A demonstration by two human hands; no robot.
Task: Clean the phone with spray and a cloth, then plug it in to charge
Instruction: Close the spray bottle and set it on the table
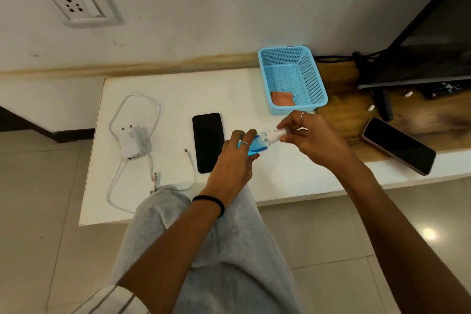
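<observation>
A black phone [207,141] lies face up on the white table [280,181]. My left hand [234,163] grips a small spray bottle [257,144] of blue liquid, held tilted just right of the phone. My right hand [308,135] pinches the bottle's white cap [276,134] at its top end. An orange cloth [283,98] lies in the near corner of a blue plastic basket [312,79]. A white charger [133,143] with its looped cable [135,107] rests left of the phone, and the cable's plug end [188,154] lies beside the phone.
A wall socket [76,4] is at the upper left. A second phone [398,145] lies on the wooden shelf at the right, near a TV stand [382,102] and a remote [443,88]. My knee in grey trousers [204,237] overlaps the table's front edge.
</observation>
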